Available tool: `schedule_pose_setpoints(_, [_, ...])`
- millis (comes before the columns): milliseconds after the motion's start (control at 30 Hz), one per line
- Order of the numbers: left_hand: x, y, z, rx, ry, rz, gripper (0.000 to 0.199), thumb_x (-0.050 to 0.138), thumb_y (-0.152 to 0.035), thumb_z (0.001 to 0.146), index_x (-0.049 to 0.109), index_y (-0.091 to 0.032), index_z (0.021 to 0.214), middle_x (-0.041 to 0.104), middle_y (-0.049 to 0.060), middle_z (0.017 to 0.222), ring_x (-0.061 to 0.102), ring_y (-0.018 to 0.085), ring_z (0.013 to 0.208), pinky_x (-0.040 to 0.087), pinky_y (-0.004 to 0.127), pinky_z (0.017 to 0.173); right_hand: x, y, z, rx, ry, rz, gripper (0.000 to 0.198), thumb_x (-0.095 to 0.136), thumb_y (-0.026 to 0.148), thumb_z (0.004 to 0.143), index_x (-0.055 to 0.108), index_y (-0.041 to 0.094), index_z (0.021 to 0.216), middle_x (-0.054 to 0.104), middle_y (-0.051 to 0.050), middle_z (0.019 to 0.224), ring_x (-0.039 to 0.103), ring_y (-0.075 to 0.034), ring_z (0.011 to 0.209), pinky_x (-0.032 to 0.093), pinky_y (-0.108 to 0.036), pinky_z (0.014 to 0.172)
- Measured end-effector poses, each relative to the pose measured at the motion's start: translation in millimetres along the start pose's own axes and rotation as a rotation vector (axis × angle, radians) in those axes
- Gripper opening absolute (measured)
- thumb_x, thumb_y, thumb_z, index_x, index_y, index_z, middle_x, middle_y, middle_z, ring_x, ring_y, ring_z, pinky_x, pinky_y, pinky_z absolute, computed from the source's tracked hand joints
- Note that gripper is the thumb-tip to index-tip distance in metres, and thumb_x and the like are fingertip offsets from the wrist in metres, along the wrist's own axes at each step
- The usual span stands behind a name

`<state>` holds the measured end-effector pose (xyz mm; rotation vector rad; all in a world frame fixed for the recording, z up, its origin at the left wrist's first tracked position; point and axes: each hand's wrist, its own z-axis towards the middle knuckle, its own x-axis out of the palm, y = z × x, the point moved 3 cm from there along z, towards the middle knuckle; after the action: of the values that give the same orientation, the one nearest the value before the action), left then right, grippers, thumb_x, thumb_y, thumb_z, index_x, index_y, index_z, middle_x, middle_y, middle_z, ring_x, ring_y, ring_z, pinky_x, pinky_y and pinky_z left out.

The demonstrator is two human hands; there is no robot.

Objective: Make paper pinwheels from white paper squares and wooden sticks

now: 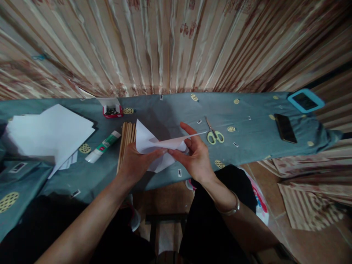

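A folded sheet of white paper (pixel 147 137) is held up over the cloth-covered table, its layers spreading apart. My left hand (pixel 134 161) grips its left part, with the thumb lying along the lower fold. My right hand (pixel 195 156) pinches the paper near the middle between thumb and fingers, the index finger stretched out behind it. Both thumbs nearly meet at the fold. Just behind my left hand lies a bundle of thin wooden sticks (pixel 127 135). To the right of the paper rest scissors (pixel 213 134) with light green handles.
A glue stick (pixel 103 146) and a stack of white paper (pixel 46 132) lie on the left. Behind them stands an open red box (pixel 112 111) of small dark items. A phone (pixel 286 127) and a blue-framed device (pixel 306 101) lie far right. A curtain (pixel 170 47) hangs along the back edge.
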<state>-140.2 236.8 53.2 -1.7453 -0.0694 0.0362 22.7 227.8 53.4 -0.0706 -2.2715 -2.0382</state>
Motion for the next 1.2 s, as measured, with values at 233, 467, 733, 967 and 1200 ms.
schedule_pose_setpoints(233, [-1.0,-0.7,-0.3,-0.019,-0.014,-0.018,0.025,0.084,-0.026,0.047,0.069,-0.018,0.065,0.072,-0.001,0.063,0.064,0.016,0.055,0.054,0.024,0.055,-0.2,-0.6,0.7,0.009,0.013,0.025,0.082,0.080,0.023,0.067,0.042,0.029,0.139,0.070,0.004,0.082,0.064,-0.014,0.070,0.052,-0.029,0.064])
schedule_pose_setpoints(467, [-1.3,-3.3,-0.7,-0.025,-0.015,0.036,0.024,0.084,-0.027,0.047,0.070,-0.017,0.065,0.072,0.001,0.063,0.064,0.016,0.055,0.054,0.026,0.053,1.8,-1.4,1.6,0.032,-0.007,0.090,0.081,0.083,0.023,0.062,0.047,0.026,0.134,0.070,0.004,0.080,0.065,-0.014,0.069,0.053,-0.028,0.062])
schedule_pose_setpoints(733, [-1.2,-1.9,-0.3,0.002,-0.010,0.044,0.022,0.084,-0.025,0.050,0.068,-0.018,0.064,0.069,0.000,0.061,0.063,0.015,0.055,0.052,0.023,0.050,2.2,-3.1,3.7,0.084,-0.017,0.102,0.084,0.087,0.029,0.057,0.048,0.023,0.131,0.070,0.003,0.078,0.065,-0.016,0.068,0.054,-0.028,0.062])
schedule_pose_setpoints(967, [-0.4,1.0,-1.2,0.012,0.007,0.035,0.021,0.083,-0.025,0.052,0.070,-0.018,0.067,0.073,0.001,0.067,0.066,0.017,0.059,0.055,0.026,0.056,3.0,-2.3,4.5,0.073,-0.009,0.108,0.081,0.087,0.031,0.056,0.049,0.021,0.128,0.068,0.002,0.076,0.064,-0.016,0.069,0.055,-0.030,0.062])
schedule_pose_setpoints(1200, [-0.4,2.5,0.1,0.019,0.020,-0.012,0.023,0.084,-0.024,0.051,0.070,-0.018,0.068,0.071,-0.001,0.064,0.063,0.014,0.056,0.054,0.023,0.054,2.1,-0.8,5.3,0.067,-0.006,0.100,0.081,0.084,0.028,0.057,0.047,0.020,0.129,0.066,0.005,0.071,0.062,-0.015,0.065,0.053,-0.028,0.058])
